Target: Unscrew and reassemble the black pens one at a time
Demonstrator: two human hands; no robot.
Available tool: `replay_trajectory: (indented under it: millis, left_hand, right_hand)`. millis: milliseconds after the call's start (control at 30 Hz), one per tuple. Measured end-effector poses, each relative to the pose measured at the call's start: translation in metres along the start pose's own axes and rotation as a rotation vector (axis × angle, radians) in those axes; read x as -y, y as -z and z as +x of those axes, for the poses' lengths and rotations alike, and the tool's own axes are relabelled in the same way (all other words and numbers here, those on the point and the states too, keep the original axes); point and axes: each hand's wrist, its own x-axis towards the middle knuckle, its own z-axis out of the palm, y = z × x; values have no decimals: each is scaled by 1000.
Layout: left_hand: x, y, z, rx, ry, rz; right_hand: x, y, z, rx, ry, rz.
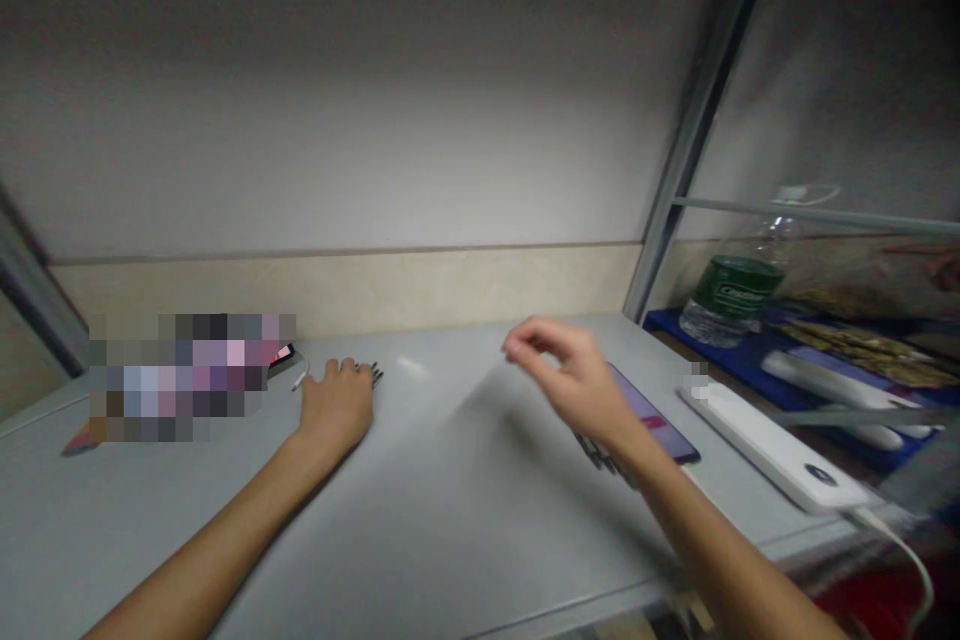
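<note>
My left hand (336, 407) rests palm down on the grey tabletop (435, 520), fingers a little apart. Several thin dark sticks (376, 376) poke out beside its fingertips; the hand hides the rest of them, and no grip on them shows. Raised above the table on the other side is my right hand (574, 375), thumb and fingers drawn together in a pinch with nothing visible between them. Under its wrist lie several more dark sticks (596, 452), partly covered by the forearm. A phone (652, 420) with a lit screen lies just right of them.
A white power bank (772, 445) with a cable sits at the right edge. Beyond the metal frame (679, 150), a water bottle (739, 285) stands on a blue surface. Blurred-out items (180, 380) and a small white piece (300, 381) lie at the left. A wall closes off the back.
</note>
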Motion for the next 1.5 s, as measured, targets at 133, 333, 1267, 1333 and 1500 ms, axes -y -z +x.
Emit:
replay_trajectory:
  millis: [133, 333, 1267, 1333, 1500]
  left_hand:
    - [-14, -1, -2, -39, -88, 25]
    - [-44, 7, -9, -50, -348, -201]
    - [-29, 2, -7, -449, -677, -279]
    - [-30, 0, -8, -432, -652, -297]
    - [-33, -5, -12, -320, -567, -475]
  right_hand:
    - [-27, -51, 7, 353, 35, -123]
    - [-40, -87, 8, 348, 61, -308]
    - [-59, -38, -10, 566, -688, 898]
    - [-59, -39, -11, 539, -640, 858]
    - [-54, -44, -8, 394, -474, 520]
